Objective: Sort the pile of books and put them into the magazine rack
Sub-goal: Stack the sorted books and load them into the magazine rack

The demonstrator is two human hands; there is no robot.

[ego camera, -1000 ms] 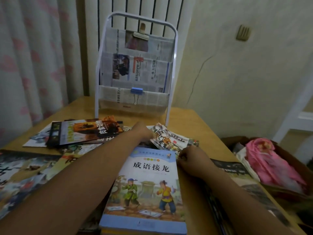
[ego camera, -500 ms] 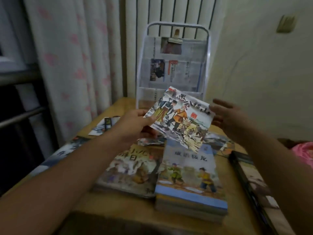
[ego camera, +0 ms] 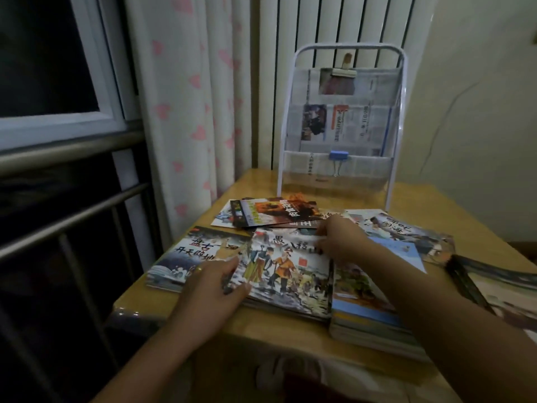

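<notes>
You are mid-sort: your left hand (ego camera: 216,282) and right hand (ego camera: 338,238) rest with relaxed fingers on the picture book (ego camera: 286,271) at centre frame, atop a stack on the worktop (ego camera: 290,334). Next, gather like-sized books for the magazine rack (ego camera: 340,123), upper right.

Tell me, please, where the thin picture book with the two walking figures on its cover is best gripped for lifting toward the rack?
Probably by its left edge, from the left: the thin picture book lies flat on a stack, its right edge butts against the thick blue-covered book stack, and the left hand is already there.
</notes>
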